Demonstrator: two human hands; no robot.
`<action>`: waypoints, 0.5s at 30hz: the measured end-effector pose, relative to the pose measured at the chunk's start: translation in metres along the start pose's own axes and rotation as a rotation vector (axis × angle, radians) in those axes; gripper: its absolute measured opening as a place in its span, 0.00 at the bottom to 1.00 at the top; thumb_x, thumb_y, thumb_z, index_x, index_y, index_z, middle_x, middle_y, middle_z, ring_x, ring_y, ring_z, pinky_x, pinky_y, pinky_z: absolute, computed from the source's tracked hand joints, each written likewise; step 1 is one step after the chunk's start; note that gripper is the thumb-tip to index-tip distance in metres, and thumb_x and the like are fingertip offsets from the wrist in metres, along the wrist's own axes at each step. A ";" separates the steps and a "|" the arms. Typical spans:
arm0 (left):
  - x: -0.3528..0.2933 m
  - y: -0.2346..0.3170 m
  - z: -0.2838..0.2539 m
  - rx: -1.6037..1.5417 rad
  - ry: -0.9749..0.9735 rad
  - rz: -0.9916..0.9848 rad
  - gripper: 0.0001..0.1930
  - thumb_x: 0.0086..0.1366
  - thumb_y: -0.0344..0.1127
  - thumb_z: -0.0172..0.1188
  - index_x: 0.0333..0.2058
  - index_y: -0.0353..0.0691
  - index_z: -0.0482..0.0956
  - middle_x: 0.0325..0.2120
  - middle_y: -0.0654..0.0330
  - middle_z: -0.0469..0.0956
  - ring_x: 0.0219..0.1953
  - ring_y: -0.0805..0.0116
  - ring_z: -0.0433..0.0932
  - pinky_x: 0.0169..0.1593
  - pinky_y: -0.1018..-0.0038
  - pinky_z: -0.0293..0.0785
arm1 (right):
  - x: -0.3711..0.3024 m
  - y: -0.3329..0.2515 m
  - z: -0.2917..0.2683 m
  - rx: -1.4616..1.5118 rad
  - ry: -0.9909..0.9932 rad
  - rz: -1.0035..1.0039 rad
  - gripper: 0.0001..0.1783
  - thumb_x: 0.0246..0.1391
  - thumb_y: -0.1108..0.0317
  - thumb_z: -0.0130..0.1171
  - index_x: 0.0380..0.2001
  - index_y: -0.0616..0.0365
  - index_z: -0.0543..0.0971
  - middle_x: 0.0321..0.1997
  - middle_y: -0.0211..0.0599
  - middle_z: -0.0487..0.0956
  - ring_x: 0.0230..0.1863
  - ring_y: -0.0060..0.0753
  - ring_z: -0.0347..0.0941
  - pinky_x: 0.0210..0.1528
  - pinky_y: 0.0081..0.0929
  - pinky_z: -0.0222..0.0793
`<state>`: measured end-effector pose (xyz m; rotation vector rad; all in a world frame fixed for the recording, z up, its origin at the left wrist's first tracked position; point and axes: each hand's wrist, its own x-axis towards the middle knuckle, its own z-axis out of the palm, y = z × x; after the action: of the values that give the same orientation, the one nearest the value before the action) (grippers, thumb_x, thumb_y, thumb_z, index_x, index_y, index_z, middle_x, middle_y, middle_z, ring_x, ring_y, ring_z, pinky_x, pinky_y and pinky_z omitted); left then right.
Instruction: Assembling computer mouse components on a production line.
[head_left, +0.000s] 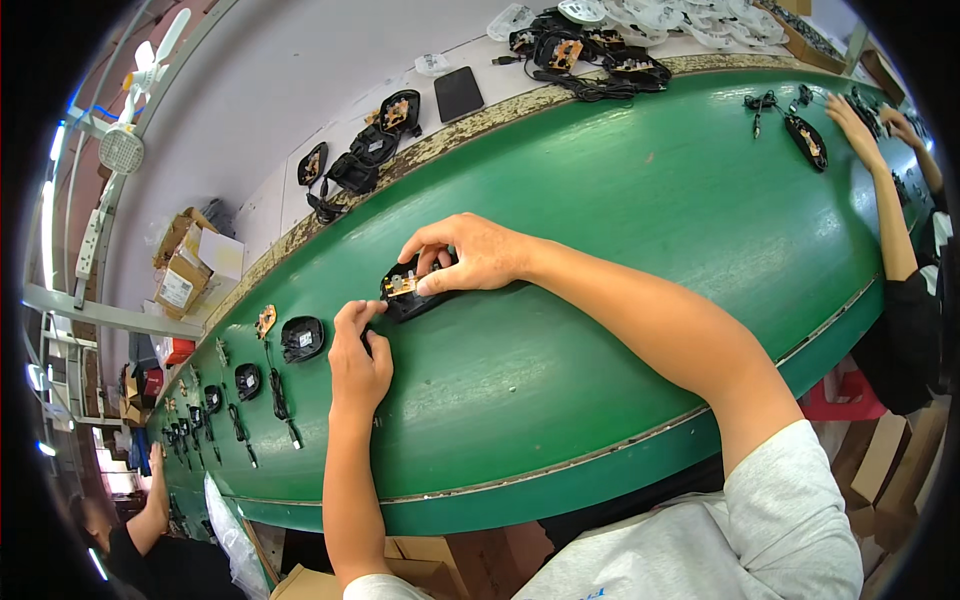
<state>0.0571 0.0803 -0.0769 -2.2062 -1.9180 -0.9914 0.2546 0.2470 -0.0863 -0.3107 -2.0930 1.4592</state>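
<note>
A black computer mouse shell [405, 306] lies on the green belt in front of me, with an orange-brown circuit board [400, 285] in it. My right hand [470, 256] reaches over from the right, its thumb and fingers closed on the board and the shell's far side. It hides the right part of the shell. At the shell's left end is my left hand [360, 352], fingers curled and fingertips against the edge, with the thumb bent below. Left of that hand, another black mouse shell [302, 339] and a loose circuit board [265, 321] lie apart.
More shells with coiled cables [278, 395] line the belt leftward. Mouse parts [372, 145] and a dark flat rectangle [459, 94] occupy the far ledge, with clear plastic shells [690, 22] behind. Co-workers' hands show at right [855, 130] and far left [156, 456].
</note>
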 end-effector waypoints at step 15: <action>0.001 0.000 -0.018 -0.110 0.033 0.023 0.27 0.50 0.21 0.57 0.52 0.34 0.66 0.43 0.55 0.81 0.40 0.63 0.79 0.43 0.71 0.73 | 0.000 -0.014 0.000 0.091 -0.035 0.018 0.18 0.49 0.67 0.67 0.44 0.59 0.81 0.32 0.30 0.84 0.28 0.19 0.67 0.35 0.17 0.65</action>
<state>0.0494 0.0735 -0.0615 -2.2484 -1.8628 -1.1479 0.2568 0.2419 -0.0739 -0.2714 -2.0487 1.5762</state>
